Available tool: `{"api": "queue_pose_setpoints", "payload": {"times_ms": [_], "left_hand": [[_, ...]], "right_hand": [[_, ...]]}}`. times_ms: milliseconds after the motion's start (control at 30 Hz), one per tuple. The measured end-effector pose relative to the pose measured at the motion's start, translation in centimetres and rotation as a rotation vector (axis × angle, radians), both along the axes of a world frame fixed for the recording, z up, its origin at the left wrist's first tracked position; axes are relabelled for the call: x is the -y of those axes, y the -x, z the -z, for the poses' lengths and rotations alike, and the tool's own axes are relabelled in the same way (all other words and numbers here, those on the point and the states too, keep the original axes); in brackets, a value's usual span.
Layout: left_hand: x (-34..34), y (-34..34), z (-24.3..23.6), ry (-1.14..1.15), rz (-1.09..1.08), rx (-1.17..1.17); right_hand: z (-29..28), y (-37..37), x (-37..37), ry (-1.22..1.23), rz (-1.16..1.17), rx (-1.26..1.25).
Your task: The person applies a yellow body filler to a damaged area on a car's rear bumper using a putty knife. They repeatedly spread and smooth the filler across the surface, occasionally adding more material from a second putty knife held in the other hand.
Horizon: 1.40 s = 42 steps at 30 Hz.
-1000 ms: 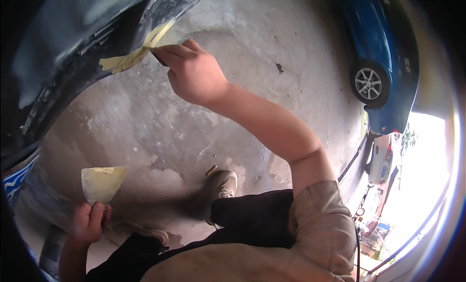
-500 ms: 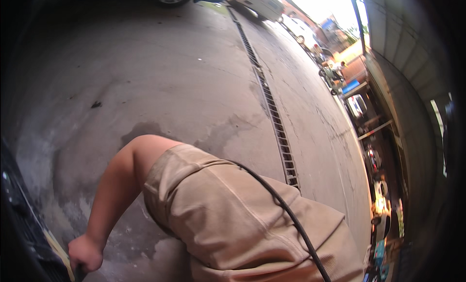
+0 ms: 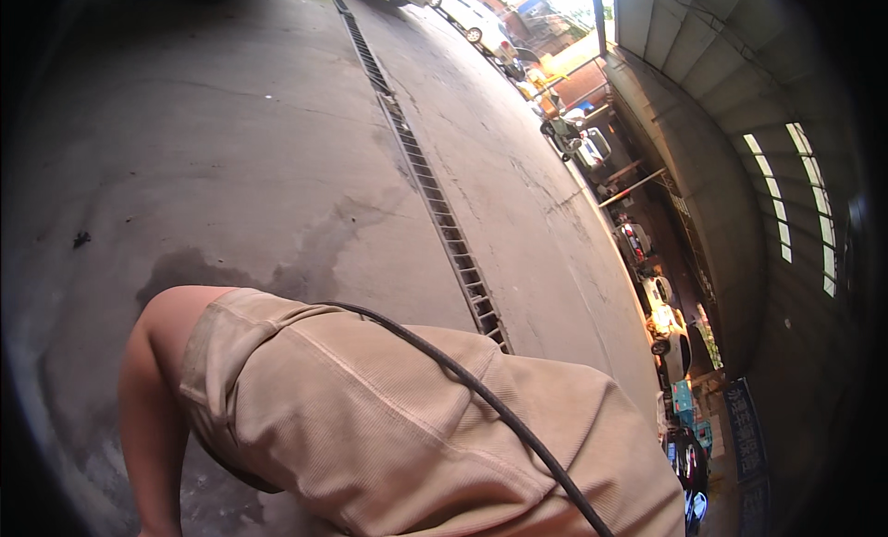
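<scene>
My right arm comes from a wide tan sleeve, bent at the elbow, with the forearm running down to the lower left edge. The right hand lies past that edge, so its fingers and anything in them are hidden. A thin black cord, either a cable or a hose, lies across the sleeve. Beneath the elbow, a dark wet patch marks the concrete floor. My left hand is nowhere in the picture.
A grated drain channel crosses the floor. Parked vehicles, among them a white car, and a scooter stand farther off. A blue sign hangs at the right, below a corrugated roof.
The view has swung right, so the floor and drain have shifted left. My right hand, earlier a closed fist by a dark object with a pale edge, has left the picture.
</scene>
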<state>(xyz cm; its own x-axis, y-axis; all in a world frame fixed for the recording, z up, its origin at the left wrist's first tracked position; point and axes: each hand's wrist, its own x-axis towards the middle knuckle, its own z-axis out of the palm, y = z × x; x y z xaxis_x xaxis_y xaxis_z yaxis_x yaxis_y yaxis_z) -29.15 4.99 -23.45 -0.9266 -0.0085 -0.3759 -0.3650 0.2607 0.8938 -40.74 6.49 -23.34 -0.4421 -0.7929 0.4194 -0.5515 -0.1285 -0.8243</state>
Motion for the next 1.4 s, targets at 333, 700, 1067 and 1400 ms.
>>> {"api": "queue_pose_setpoints", "payload": {"times_ms": [333,700,1067,1400], "left_hand": [[-0.5,0.5,-0.2,-0.006,0.019,0.033],[6.1,-7.7,-4.1,0.006,-0.181,0.116],[5.0,-24.5,-13.3,-0.471,-0.545,0.051],[5.6,-24.6,-13.4,-0.475,-0.453,-0.007]], "right_hand": [[-0.5,-0.1,-2.1,-0.006,0.007,0.033],[-6.5,-2.8,-5.4,-0.107,-0.141,0.216],[-14.6,-4.5,-8.7,-0.12,-0.45,0.744],[-12.9,-5.9,-6.8,0.012,-0.748,0.163]]}}
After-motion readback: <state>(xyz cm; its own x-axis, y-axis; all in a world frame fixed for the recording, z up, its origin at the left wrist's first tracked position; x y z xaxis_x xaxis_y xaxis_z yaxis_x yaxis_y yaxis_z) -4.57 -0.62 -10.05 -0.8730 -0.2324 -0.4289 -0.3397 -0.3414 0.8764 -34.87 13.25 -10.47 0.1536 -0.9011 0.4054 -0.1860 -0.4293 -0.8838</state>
